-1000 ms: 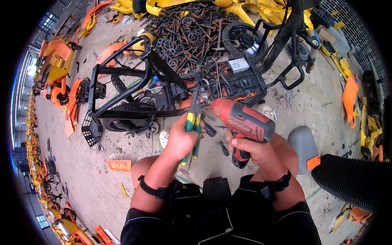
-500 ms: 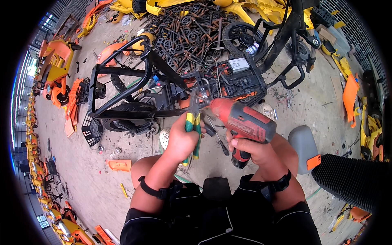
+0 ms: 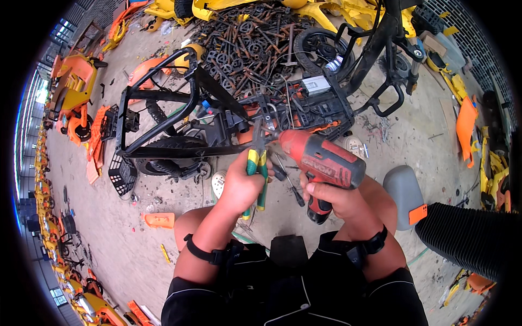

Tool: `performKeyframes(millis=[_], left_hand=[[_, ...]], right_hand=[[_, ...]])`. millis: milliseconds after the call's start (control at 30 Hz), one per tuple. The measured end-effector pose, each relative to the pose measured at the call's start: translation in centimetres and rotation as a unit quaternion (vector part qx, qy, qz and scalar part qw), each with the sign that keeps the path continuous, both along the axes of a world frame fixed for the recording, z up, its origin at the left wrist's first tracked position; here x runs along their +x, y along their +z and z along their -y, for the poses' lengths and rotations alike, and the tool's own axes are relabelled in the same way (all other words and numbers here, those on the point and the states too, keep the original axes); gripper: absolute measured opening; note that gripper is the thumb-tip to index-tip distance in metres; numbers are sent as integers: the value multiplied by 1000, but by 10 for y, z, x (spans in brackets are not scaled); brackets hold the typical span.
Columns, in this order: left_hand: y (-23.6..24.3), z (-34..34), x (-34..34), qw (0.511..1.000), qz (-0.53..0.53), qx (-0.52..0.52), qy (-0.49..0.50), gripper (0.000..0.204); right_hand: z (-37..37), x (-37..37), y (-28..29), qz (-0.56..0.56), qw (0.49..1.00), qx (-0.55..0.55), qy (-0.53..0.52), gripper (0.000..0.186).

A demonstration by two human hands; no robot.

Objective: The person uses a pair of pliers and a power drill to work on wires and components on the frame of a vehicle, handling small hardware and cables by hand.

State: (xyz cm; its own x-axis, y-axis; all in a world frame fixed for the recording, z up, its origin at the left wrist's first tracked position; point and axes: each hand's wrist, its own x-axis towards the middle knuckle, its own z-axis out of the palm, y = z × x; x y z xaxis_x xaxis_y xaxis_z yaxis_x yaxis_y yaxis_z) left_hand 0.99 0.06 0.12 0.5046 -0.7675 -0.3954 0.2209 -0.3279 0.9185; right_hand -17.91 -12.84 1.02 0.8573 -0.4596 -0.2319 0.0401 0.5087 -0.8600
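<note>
The black vehicle frame (image 3: 206, 152) is laid across the floor (image 3: 125, 233), and both tools are held at its middle. By the left hand (image 3: 243, 186), closed around the yellow and green handles, a pair of pliers (image 3: 259, 143) is gripped, its jaws pointed away from the body, over the frame's middle; whether anything is pinched between them cannot be told. By the right hand (image 3: 333, 196), wrapped around the grip, a red and black power driver (image 3: 326, 160) is held, its nose turned leftward at the frame's middle, just beside the pliers; whether contact is made by its tip cannot be made out.

On the near side of the frame, a screwdriver (image 3: 297, 195) is seen lying on the floor. Beyond the frame, rusty metal parts (image 3: 244, 46) are heaped, and a black-tyred wheel (image 3: 312, 64) is set down there too. To the near right of the frame, a grey seat (image 3: 402, 190) is placed, an orange rectangular object (image 3: 418, 214) being rested against it. Near the frame's left end, a black plastic basket (image 3: 122, 176) is seen.
</note>
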Motion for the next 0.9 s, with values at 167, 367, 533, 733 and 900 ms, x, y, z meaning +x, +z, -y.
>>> performKeyframes(millis=[167, 367, 533, 733, 900], left_hand=[[1, -1, 0, 1000, -7, 0, -5, 52], [3, -2, 0, 1000, -11, 4, -1, 55], [0, -5, 0, 1000, 1, 0, 3, 58], [-4, -6, 1, 1000, 1, -3, 2, 58], [-2, -6, 1, 1000, -2, -3, 3, 59]], right_hand=[[0, 1, 3, 10, 999, 51, -16, 44], [-1, 2, 1, 13, 999, 39, -10, 44], [-2, 3, 3, 20, 999, 41, -6, 37], [-2, 3, 3, 18, 999, 36, -1, 36], [-3, 3, 2, 18, 999, 35, 1, 36]])
